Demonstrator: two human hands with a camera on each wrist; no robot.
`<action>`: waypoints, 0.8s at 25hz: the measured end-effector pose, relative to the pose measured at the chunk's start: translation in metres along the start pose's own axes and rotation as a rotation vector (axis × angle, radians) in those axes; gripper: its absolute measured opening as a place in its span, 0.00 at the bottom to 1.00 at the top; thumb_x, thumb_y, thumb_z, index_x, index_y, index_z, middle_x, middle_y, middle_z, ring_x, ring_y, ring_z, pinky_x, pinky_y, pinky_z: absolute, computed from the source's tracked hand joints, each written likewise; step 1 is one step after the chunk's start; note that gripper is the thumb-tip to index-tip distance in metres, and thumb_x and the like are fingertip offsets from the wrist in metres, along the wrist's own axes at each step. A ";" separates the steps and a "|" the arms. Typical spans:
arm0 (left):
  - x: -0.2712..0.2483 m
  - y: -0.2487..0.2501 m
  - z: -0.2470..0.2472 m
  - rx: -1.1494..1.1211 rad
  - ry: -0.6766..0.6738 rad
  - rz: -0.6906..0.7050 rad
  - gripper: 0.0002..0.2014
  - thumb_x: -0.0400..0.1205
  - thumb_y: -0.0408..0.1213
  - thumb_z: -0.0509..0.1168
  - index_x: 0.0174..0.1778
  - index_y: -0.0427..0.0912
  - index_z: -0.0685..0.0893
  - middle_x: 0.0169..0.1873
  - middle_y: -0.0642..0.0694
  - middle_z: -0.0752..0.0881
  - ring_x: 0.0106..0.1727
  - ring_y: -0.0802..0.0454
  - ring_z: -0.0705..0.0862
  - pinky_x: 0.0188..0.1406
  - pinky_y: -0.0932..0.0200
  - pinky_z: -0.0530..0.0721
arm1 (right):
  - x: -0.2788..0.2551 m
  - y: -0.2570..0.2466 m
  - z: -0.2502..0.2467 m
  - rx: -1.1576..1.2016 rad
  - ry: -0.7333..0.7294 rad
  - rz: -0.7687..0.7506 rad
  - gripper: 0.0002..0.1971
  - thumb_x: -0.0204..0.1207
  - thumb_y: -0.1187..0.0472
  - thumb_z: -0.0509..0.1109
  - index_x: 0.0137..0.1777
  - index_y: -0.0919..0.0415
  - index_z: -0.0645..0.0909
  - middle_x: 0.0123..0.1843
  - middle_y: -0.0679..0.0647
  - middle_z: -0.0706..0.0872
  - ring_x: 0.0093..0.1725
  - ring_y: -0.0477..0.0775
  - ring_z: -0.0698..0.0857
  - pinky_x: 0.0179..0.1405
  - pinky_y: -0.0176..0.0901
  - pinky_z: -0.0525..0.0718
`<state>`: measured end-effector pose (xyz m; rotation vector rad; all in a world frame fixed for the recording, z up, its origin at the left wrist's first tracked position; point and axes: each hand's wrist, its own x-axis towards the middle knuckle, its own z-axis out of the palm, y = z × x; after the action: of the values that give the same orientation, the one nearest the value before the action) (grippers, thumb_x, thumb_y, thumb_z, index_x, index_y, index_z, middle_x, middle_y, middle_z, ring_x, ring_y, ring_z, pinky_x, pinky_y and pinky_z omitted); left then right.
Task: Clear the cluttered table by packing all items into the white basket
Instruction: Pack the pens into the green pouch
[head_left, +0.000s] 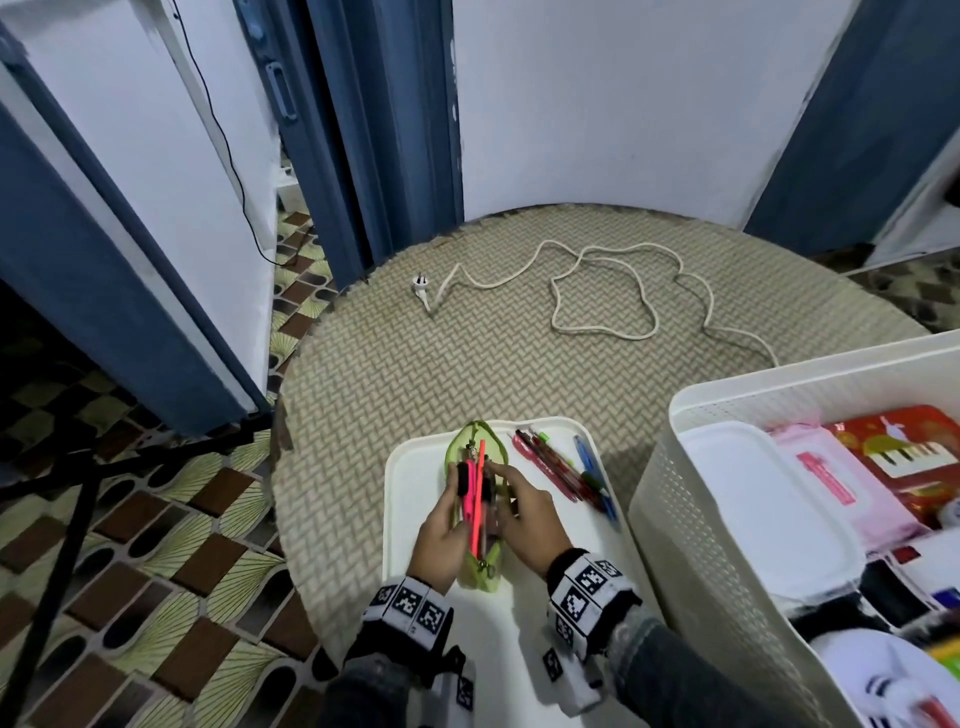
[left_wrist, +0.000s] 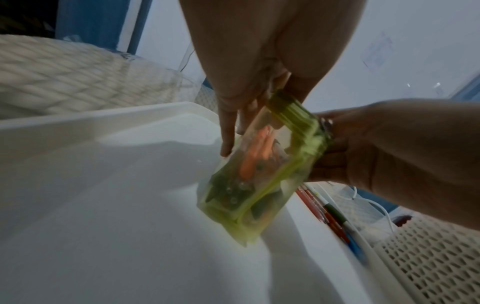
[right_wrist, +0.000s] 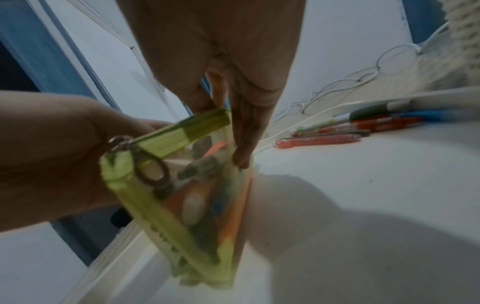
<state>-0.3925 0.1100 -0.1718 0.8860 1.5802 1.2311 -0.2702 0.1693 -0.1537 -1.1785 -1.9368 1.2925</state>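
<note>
The round woven table (head_left: 415, 374) carries a white tray (head_left: 415, 519), white basket (head_left: 691, 545) and power cord (head_left: 597, 291).

Translucent plastic pouch (head_left: 476, 499), smooth tray (head_left: 530, 623), woven mat (head_left: 467, 353).

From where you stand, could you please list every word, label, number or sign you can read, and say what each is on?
No text is readable.
Pink wipes pack in the white basket: a pink label strip, print too blurred.
Red box: piano-key picture, no legible words.
Wrist bands: black-and-white square marker patterns, no letters.
Pens on the white tray: markings too small.
</note>
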 end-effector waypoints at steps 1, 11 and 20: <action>0.000 0.001 0.002 0.010 0.010 0.004 0.30 0.84 0.27 0.60 0.74 0.64 0.63 0.54 0.54 0.85 0.50 0.62 0.86 0.56 0.60 0.82 | 0.001 0.002 -0.002 0.055 0.008 0.002 0.17 0.82 0.68 0.58 0.64 0.48 0.76 0.40 0.55 0.88 0.35 0.50 0.87 0.41 0.47 0.86; 0.008 0.005 -0.003 0.063 0.018 -0.012 0.30 0.85 0.20 0.52 0.81 0.43 0.54 0.58 0.65 0.75 0.45 0.87 0.77 0.44 0.83 0.74 | 0.056 0.056 -0.057 -0.423 0.193 0.201 0.15 0.75 0.72 0.63 0.58 0.63 0.86 0.55 0.65 0.87 0.56 0.65 0.85 0.56 0.53 0.82; 0.017 0.002 -0.010 0.108 0.002 -0.019 0.31 0.84 0.17 0.50 0.82 0.41 0.53 0.64 0.61 0.74 0.37 0.88 0.75 0.40 0.84 0.73 | 0.052 0.063 -0.045 -0.217 0.265 0.397 0.24 0.76 0.75 0.59 0.73 0.67 0.71 0.66 0.65 0.79 0.63 0.62 0.81 0.61 0.43 0.77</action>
<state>-0.4070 0.1228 -0.1731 0.9360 1.6658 1.1422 -0.2363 0.2457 -0.1954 -1.8164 -1.7343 1.0560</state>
